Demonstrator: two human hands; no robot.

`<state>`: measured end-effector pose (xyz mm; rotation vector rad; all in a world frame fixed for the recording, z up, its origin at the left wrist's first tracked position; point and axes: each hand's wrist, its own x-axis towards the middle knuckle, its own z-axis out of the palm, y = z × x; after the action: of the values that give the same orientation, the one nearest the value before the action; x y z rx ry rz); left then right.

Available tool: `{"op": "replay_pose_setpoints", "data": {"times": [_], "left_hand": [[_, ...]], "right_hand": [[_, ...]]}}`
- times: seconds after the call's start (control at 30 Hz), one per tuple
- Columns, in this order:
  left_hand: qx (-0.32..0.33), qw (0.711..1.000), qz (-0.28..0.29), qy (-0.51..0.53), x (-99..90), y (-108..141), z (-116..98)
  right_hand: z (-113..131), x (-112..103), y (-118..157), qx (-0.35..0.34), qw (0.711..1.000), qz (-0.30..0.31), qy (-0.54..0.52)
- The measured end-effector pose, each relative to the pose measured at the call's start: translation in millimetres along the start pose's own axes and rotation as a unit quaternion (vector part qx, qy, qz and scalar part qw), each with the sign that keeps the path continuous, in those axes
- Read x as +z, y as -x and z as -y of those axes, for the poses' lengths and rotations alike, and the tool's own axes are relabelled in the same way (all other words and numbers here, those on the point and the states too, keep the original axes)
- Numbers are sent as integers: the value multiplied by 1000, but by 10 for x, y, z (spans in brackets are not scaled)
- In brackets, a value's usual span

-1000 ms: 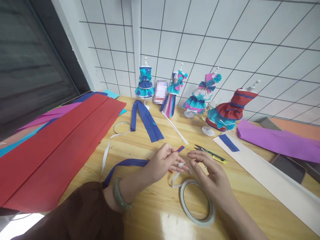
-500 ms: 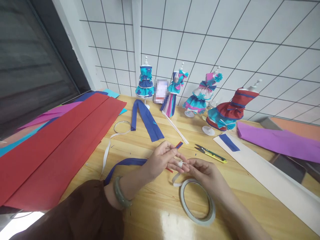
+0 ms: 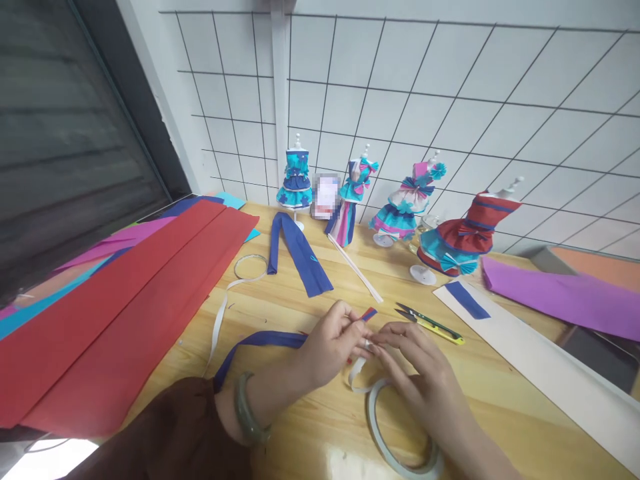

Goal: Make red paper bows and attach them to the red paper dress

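Note:
My left hand (image 3: 333,343) is closed on a narrow red-and-blue strip (image 3: 369,314), whose end pokes out above the fingers. At its fingertips my right hand (image 3: 425,367) pinches the end of a white tape (image 3: 356,375). The two hands nearly touch, and their fingers partly hide the tape end. That tape curls down towards a tape roll (image 3: 373,417) lying below my right hand, which covers part of the ring. A long blue strip (image 3: 250,339) runs from my left sleeve behind my left wrist.
Dressed mini mannequins (image 3: 295,180) stand along the back by the tiled wall. Thread snips (image 3: 430,325) lie right of my hands, near a white sheet (image 3: 530,360). Red sheets (image 3: 135,307) cover the left side. A folded blue strip (image 3: 300,253) and a thin tape roll (image 3: 251,267) lie ahead.
My right hand's fingers have arched up and closed in on the tape at my left fingertips. The view has tilted, so the whole scene sits slightly lower.

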<state>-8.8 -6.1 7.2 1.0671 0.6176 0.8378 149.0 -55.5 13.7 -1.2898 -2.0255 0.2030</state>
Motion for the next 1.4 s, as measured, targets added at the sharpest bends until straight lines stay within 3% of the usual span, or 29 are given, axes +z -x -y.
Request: {"op": "replay_pose_setpoints", "data": {"times": [0.2, 0.4, 0.63, 0.93, 1.07, 1.2, 1.4], "left_hand": [[62, 986, 0, -153, 20, 77, 9], [79, 978, -9, -193, 14, 90, 11], [44, 994, -13, -103, 15, 49, 25], [-77, 991, -78, 71, -29, -90, -33], [-75, 992, -64, 80, -35, -85, -67], [-64, 994, -53, 70, -25, -66, -81], [-59, 995, -55, 64, -29, -65, -39]], "right_hand": [[-41, 42, 6, -39, 998, 3, 43], [15, 50, -12, -48, 997, 31, 48], [68, 77, -26, -21, 999, 34, 36], [106, 72, -25, -37, 999, 39, -1], [95, 3, -30, 24, 995, 34, -86], [71, -50, -28, 78, 989, -15, -121], [18, 5, -10, -11, 998, 41, -52]]}}
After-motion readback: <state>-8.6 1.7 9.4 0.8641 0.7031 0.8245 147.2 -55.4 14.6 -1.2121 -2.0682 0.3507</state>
